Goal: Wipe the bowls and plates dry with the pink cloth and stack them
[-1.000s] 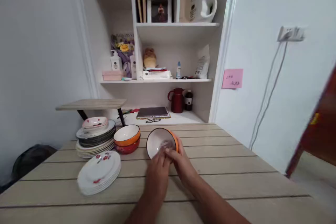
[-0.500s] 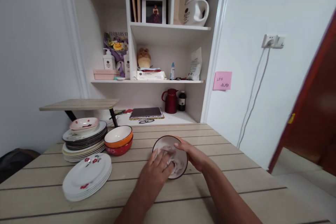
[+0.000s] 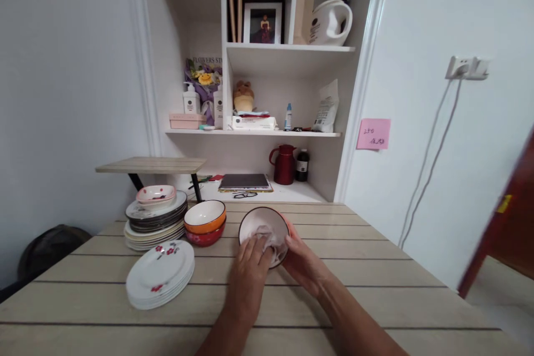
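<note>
An orange bowl (image 3: 259, 221) with a white inside is tilted toward me above the wooden table (image 3: 375, 278). My right hand (image 3: 303, 261) grips its right side from below. My left hand (image 3: 250, 267) presses a crumpled white cloth (image 3: 267, 236) into the bowl's inside, fingers curled on the cloth.
Left of the bowl stand two stacked bowls, orange on red (image 3: 204, 221), a tall plate stack with a small pink dish on top (image 3: 155, 214), and a stack of white flowered plates (image 3: 161, 272). Shelves (image 3: 283, 133) with bottles and a red jug (image 3: 285, 164) rise behind. A small raised board (image 3: 150, 165) sits left.
The bowl has turned in my hands, from standing on edge to facing me more. My left hand has moved about inside it with the cloth. The camera view has swung.
</note>
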Demonstrator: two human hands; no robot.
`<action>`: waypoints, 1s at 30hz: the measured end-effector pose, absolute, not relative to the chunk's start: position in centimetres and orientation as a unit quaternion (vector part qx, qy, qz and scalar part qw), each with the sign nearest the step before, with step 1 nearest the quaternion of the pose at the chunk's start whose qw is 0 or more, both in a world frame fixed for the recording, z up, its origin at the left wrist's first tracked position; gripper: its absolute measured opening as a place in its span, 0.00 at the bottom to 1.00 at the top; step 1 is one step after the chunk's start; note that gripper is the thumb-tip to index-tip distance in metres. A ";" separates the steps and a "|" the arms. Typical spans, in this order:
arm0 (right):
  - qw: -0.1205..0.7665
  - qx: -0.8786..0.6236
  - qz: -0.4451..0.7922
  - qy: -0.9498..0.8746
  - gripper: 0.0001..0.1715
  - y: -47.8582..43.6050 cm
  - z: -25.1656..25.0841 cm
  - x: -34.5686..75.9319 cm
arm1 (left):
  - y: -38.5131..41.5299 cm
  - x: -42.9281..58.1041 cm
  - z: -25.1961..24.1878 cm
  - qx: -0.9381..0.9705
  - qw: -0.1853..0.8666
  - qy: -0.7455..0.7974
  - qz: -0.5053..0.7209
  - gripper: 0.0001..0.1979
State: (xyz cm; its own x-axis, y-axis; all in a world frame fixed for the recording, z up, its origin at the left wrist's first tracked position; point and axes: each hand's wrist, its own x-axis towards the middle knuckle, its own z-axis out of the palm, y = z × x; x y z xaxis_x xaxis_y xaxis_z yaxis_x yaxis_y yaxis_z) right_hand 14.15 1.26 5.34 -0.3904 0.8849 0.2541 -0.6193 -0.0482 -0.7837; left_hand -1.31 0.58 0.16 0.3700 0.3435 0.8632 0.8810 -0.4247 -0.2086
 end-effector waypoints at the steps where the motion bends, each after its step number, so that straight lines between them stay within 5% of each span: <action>1: 0.542 -0.147 0.700 -0.441 0.48 1.1 5.1 13.4 | 0.6 -1.3 0.2 -0.746 0.346 -0.421 -0.383 0.15; 8: 0.614 -0.251 0.640 -0.387 0.41 1.4 4.0 11.5 | 0.2 -0.8 0.4 -0.788 0.326 -0.363 -0.375 0.19; 20: 0.461 -0.394 0.596 -0.527 0.27 1.8 7.3 18.3 | 1.2 -0.9 0.2 -0.834 0.343 -0.290 -0.320 0.12; 25: 0.449 -0.367 0.626 -0.521 0.31 2.1 6.6 18.4 | 0.9 -1.1 0.4 -0.813 0.356 -0.302 -0.347 0.10; 30: 0.507 -0.274 0.663 -0.478 0.46 1.8 5.7 16.7 | 0.9 -1.6 0.4 -0.787 0.365 -0.334 -0.369 0.10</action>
